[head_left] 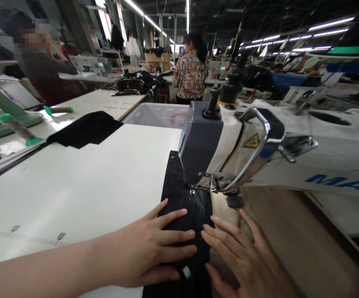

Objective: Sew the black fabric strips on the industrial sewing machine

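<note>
a single strip of black fabric point(182, 198) lies flat on the white table point(83, 182), low in the middle of the frame. its long axis runs from the bottom edge of the picture straight away from the person and under the head of the sewing machine point(226, 145), whose needle area sits just above the fingertips in the picture. the left hand point(154, 248) lies on the strip itself, fingers spread flat and pressing down, pinching nothing. the right hand point(244, 260) is just beside it, also spread flat, its fingertips touching the strip's right edge while the palm rests on the bare tan surface to the right. both hands sit at the near end of the strip, the machine lying straight ahead of them along the cloth; the left is the one more fully on the fabric.

a second, wider black piece point(86, 129) lies apart at the upper left of the table. beyond it, two people point(190, 70) stand at other benches, and one clear plastic bin point(157, 115) sits behind the table.
</note>
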The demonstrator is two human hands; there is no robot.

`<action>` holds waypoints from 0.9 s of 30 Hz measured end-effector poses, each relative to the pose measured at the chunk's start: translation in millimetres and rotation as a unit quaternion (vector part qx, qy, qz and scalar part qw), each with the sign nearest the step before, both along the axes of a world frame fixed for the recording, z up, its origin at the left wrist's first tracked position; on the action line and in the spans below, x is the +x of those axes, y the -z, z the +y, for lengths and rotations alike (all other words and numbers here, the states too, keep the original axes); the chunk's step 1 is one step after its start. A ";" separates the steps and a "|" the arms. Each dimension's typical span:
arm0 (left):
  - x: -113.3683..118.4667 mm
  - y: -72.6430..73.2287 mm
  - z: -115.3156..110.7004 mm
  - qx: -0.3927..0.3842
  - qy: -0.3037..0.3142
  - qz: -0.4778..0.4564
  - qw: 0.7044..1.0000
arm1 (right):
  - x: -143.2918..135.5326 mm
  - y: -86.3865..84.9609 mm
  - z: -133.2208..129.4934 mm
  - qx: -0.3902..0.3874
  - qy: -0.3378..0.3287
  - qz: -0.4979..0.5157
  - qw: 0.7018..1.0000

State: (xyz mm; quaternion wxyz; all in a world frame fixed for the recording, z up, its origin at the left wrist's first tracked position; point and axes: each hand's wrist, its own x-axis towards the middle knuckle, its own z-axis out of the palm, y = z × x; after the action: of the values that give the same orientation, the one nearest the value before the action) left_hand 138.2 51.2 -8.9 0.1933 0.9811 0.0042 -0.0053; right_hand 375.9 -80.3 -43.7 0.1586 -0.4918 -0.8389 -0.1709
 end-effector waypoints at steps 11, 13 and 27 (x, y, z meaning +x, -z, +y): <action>13.9 7.4 28.9 -0.001 -0.021 0.008 1.000 | 8.5 9.2 24.8 -0.052 0.073 0.088 0.992; 16.7 8.2 34.4 0.001 -0.021 0.004 1.000 | 12.1 12.7 30.6 -0.061 0.081 0.095 0.990; 28.5 15.4 67.8 0.009 -0.025 -0.044 0.999 | 26.2 25.4 57.6 -0.098 0.130 0.101 0.981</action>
State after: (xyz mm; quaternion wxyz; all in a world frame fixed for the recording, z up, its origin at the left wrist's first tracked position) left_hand 166.7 119.0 -24.3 0.1843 0.9817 0.0207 0.0426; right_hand 402.1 -22.7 -69.1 0.1704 -0.6245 -0.7601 -0.0564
